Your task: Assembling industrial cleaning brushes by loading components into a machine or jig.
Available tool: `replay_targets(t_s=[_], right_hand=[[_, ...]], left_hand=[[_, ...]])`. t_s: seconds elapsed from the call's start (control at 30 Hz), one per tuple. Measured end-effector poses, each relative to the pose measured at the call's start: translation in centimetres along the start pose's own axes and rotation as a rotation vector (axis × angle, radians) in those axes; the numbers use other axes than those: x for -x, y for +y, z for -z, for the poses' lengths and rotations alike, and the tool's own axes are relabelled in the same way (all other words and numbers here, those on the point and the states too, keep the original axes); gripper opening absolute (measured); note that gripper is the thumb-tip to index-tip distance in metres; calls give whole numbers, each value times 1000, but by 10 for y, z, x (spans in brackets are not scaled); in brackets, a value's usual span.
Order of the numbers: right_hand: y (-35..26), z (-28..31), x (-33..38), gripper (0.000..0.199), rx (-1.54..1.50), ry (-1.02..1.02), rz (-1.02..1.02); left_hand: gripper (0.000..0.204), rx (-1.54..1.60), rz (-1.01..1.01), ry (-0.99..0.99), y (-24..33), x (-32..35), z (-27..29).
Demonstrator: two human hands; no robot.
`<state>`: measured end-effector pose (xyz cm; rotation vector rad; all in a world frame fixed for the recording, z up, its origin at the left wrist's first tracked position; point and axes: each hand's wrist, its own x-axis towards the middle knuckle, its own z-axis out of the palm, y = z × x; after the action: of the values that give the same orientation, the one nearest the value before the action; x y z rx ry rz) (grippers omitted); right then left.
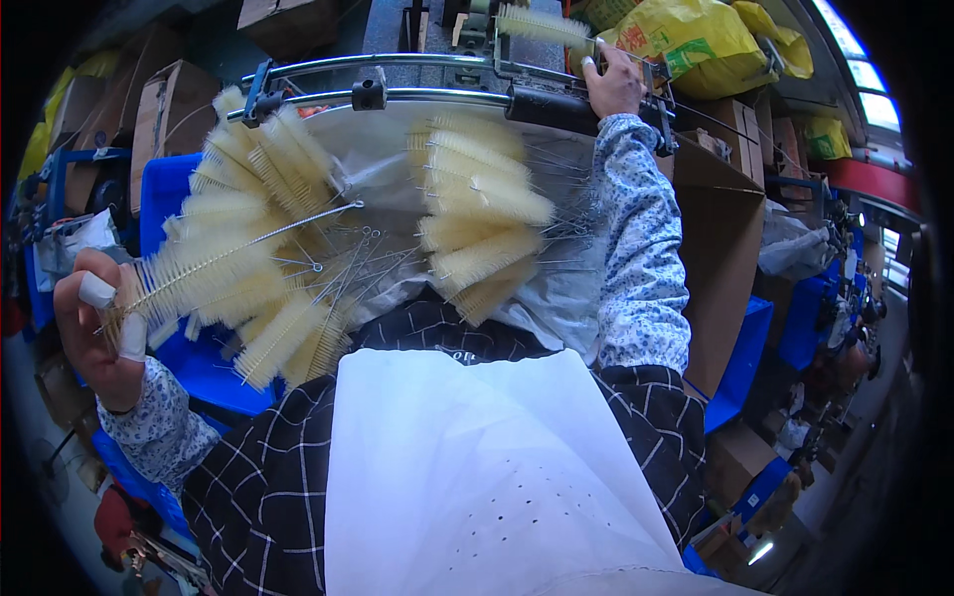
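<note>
On the left, my left hand (104,318) pinches the bristled end of a cream bottle brush (214,260), with white coverings on the thumb and a finger. The brush's twisted-wire stem points right and ends in a small loop. It passes above a heap of similar brushes (283,159). At the top right, my right hand (616,81) is on the end of a metal-railed machine (417,96), its fingers curled by the tip of another brush (542,26) that lies across the machine. What those fingers grip is hidden.
A second stack of brushes (482,204) lies on grey plastic sheeting (373,149), wire stems pointing right. A blue bin (164,189) sits under the left heap. Right of my arm stands an open cardboard box (711,268). A yellow bag (696,40) lies beyond my right hand.
</note>
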<state>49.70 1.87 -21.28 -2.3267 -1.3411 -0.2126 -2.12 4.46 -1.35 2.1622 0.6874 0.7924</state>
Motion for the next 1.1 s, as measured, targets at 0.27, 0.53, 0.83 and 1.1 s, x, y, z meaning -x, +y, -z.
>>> replay_targets(t_s=[0.27,0.53,0.83,1.1], right_hand=[[-62,-9,3,35,32,-28,12],[-127,-18,6,28,33,-79,39],[-49,-13,3,32,21,-53,64],[34,12,-40,30,191,-115,89]], left_hand=[[45,4,-19,-34,11,3,1],[44,-10,-93,-65,13,-15,-9],[43,-72,-44,183,2,14,8],[47,-61,-86,123,-3,-1,9]])
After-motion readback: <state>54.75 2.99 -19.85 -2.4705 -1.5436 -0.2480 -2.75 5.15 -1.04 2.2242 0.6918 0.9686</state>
